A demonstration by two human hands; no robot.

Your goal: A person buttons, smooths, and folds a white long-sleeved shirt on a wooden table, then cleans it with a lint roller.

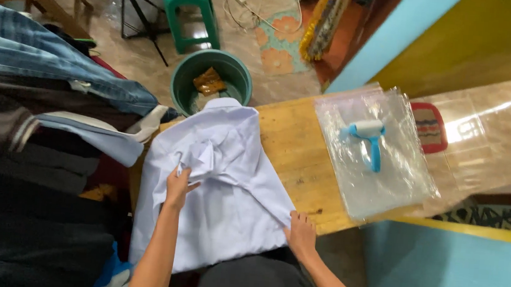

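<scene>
Lying lengthwise toward me, the white shirt [228, 184] hangs off the wooden surface [295, 146]; my left hand [177, 186] pinches crumpled cloth, my right hand [301, 231] presses flat, hem hidden.

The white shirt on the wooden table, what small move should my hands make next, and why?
Probably smooth the bunched cloth flat. The white shirt lies spread over the wooden table, but its upper part is crumpled under the left hand, while the right hand pins the lower right edge. Sweeping the left hand outward should likely flatten those wrinkles.
</scene>
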